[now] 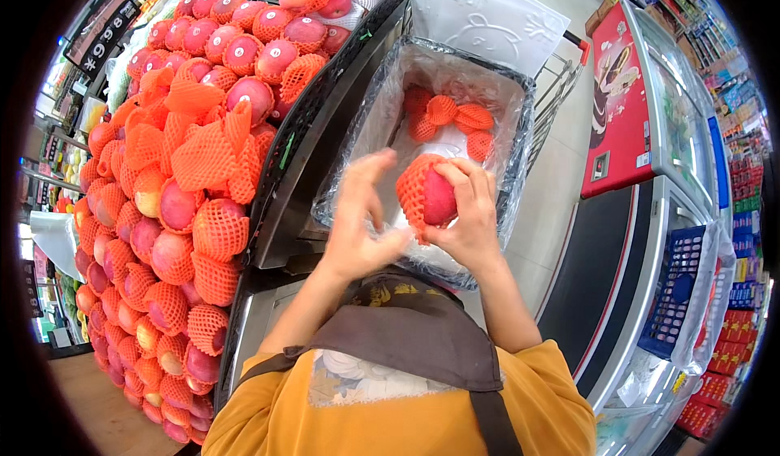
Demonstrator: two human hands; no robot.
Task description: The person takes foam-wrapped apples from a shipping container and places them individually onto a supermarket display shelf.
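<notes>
My right hand (pixel 472 212) grips a red apple (pixel 440 199) whose left side is covered by an orange foam net sleeve (pixel 414 194). My left hand (pixel 365 218) is just left of the fruit, fingers apart and slightly blurred, holding nothing. Both hands are above a box lined with clear plastic (pixel 518 108). Inside the box, towards its far end, lie several orange foam nets (pixel 442 110); whether any holds fruit is hard to tell. A sloping display of red fruit (pixel 177 258), many in orange nets, rises at the left, with loose nets (pixel 204 154) piled on it.
The display's black crate edge (pixel 283 121) runs close by my left arm. White embossed foam sheets (pixel 487 17) stand behind the box, beside a metal shopping cart (pixel 557 81). On the right are a red-sided freezer (pixel 615 99) and a blue basket (pixel 679 285).
</notes>
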